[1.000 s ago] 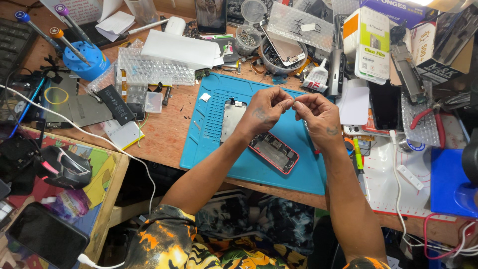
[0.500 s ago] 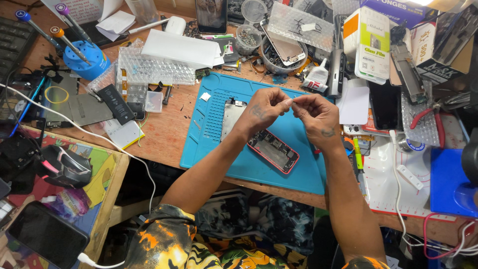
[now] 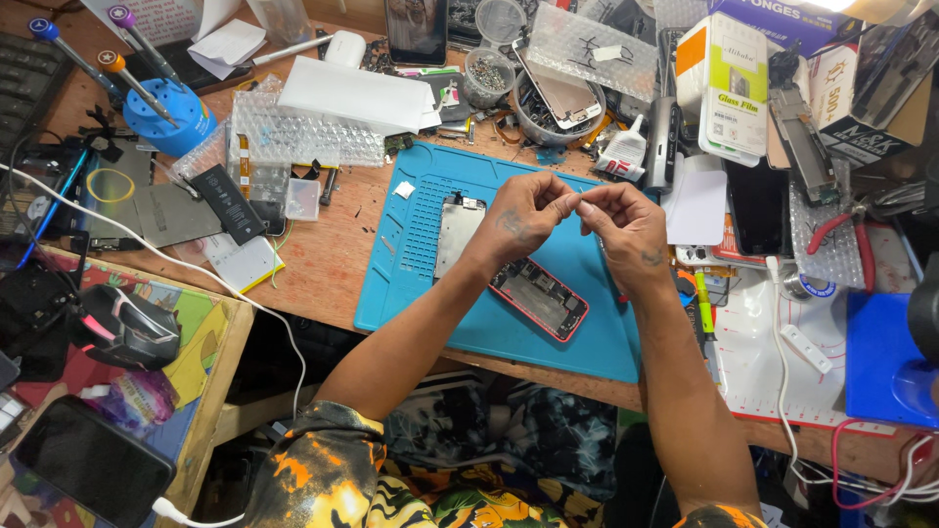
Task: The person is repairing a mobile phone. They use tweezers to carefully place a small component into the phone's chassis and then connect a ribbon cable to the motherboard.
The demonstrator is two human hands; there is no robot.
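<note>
Staying pinched together, left hand [image 3: 523,210] and right hand [image 3: 626,223] grip something tiny (unidentifiable) above the opened phone [image 3: 540,298].

desk [image 3: 337,259]: brown wood, scuffed and crowded
middle: blue mat [image 3: 430,244] lying flat, an opened red phone [image 3: 539,298] on it
left: blue screwdriver stand [image 3: 168,115], black battery [image 3: 227,203], bubble wrap [image 3: 303,137], white paper [image 3: 357,93]
right: white card [image 3: 696,198], red-handled pliers [image 3: 849,233], white cable [image 3: 782,342]

Bare blue mat [image 3: 411,284] lying open left of the pinching hands [image 3: 577,210]; opened phone [image 3: 538,298] sitting beneath, glue bottle [image 3: 624,152] crowding beyond.
</note>
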